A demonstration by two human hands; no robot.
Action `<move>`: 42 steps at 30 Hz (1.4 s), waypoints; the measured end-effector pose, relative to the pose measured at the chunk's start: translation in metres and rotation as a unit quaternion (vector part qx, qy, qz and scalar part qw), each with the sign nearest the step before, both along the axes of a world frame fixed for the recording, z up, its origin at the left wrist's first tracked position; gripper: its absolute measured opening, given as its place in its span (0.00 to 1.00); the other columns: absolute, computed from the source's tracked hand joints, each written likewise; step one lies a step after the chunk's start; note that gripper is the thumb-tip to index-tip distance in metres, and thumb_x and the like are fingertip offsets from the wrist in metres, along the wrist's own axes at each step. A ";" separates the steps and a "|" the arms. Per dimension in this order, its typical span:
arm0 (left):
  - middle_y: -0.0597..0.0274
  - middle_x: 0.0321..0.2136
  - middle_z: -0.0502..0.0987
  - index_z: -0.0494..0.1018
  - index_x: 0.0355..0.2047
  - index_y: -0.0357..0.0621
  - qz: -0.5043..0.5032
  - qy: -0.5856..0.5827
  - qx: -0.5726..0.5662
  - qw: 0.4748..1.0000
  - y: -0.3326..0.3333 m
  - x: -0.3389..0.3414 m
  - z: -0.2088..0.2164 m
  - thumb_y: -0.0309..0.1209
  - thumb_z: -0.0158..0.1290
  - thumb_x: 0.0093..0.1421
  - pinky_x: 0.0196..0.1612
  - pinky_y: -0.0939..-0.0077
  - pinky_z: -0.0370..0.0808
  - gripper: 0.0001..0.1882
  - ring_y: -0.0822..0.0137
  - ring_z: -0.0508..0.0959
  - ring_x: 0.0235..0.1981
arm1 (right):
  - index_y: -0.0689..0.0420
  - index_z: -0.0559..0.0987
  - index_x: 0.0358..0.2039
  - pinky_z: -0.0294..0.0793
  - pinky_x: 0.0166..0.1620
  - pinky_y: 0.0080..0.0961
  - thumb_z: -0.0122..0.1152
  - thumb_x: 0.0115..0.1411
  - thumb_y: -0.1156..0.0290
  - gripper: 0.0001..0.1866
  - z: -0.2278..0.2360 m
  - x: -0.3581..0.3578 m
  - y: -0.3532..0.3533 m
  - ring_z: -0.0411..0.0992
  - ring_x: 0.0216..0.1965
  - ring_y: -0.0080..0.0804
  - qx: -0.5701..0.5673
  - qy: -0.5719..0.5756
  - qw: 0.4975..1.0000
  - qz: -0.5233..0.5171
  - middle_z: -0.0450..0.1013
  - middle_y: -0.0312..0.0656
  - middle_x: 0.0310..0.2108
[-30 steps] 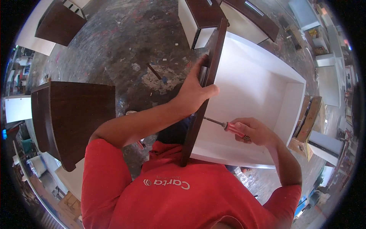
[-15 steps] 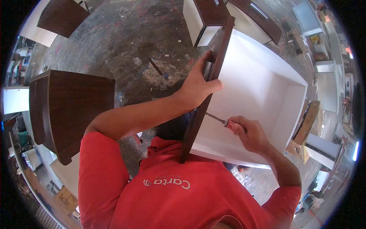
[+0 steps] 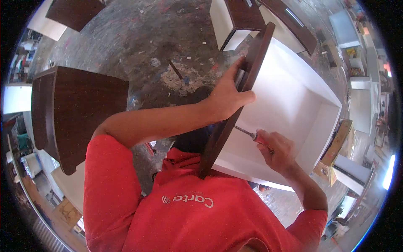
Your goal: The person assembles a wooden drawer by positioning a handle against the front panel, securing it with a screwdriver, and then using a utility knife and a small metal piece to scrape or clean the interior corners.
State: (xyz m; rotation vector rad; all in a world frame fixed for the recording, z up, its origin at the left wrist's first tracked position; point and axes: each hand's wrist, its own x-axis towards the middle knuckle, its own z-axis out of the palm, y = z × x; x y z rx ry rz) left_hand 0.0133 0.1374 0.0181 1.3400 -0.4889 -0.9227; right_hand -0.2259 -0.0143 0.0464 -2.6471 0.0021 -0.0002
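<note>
**Workshop floor (image 3: 130, 38): drawer (image 3: 294, 90) steadied while a screwdriver (image 3: 261, 137) is applied**

The background is a grey, stained concrete floor strewn with scraps, with furniture units around its edges. The drawer, white inside, lies tilted in front of the person's red shirt (image 3: 189, 222), between the two sets of fingers and extending to the right beyond them.

Left fingers (image 3: 232, 74): spread and clamped over the edge of the dark brown front panel (image 3: 226, 132), thumb on the inner side, the others on the outer side. A metallic strip (image 3: 241, 78) sits just beside them on the outer face.

Right fingers (image 3: 275, 140): curled closely around the red screwdriver handle, inside the drawer. The shaft points left, away from these fingers, and its tip appears to meet the inner face of the panel, below the left fingers. A screw at the tip cannot be made out.

Surroundings: a dark brown cabinet (image 3: 90, 113) stands well to the left of the left fingers. A white-sided unit (image 3: 222, 23) stands beyond them. A wooden box (image 3: 338, 145) lies to the right of the right fingers.
</note>
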 end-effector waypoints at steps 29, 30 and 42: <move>0.42 0.71 0.60 0.37 0.79 0.34 -0.005 -0.012 -0.061 0.998 -0.002 0.000 -0.015 0.32 0.67 0.57 0.68 0.65 0.66 0.61 0.57 0.67 0.66 | 0.56 0.77 0.59 0.81 0.35 0.31 0.68 0.67 0.66 0.21 0.018 0.013 -0.001 0.78 0.29 0.34 0.166 0.120 0.977 -0.053 0.79 0.44 0.33; 0.42 0.71 0.60 0.37 0.79 0.34 0.003 -0.068 -0.047 0.997 -0.002 -0.002 -0.020 0.32 0.67 0.57 0.68 0.64 0.65 0.61 0.57 0.66 0.66 | 0.55 0.77 0.59 0.81 0.36 0.33 0.69 0.66 0.66 0.22 0.014 0.013 -0.003 0.79 0.29 0.36 0.021 0.024 0.999 0.014 0.79 0.44 0.34; 0.43 0.71 0.59 0.39 0.79 0.33 -0.021 -0.049 -0.059 0.997 0.004 0.005 -0.011 0.33 0.67 0.57 0.74 0.63 0.56 0.60 0.56 0.62 0.71 | 0.56 0.77 0.57 0.79 0.35 0.29 0.58 0.75 0.58 0.18 0.017 0.026 0.001 0.74 0.27 0.28 0.352 0.336 0.858 -0.167 0.76 0.41 0.31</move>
